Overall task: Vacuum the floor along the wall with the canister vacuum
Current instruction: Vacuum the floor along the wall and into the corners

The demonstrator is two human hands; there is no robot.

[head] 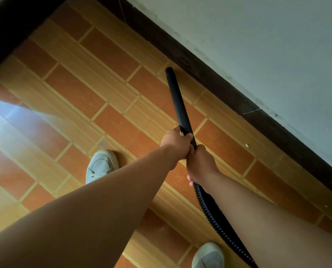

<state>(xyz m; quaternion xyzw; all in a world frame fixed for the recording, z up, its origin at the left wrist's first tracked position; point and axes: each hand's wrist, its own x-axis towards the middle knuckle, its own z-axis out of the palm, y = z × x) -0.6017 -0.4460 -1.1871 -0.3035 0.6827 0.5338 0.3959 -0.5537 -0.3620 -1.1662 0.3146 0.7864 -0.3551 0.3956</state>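
Tiled floor (111, 55) meets a dark skirting (209, 74) ahead of the fingers. Both hands, left (175, 144) and right (200, 163), are clamped on the wand (177, 101); its tip sits just short of the skirting. Best to keep the tip low and slide it along that edge.

I count two hands, left hand (175, 143) and right hand (200, 164), one wand (177, 101), one hose (215, 213), two shoes, one (101, 165) left of the wand, the other (208, 255) below.

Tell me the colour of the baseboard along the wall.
Dark brown baseboard strip, nearly black, seen best in the head view.
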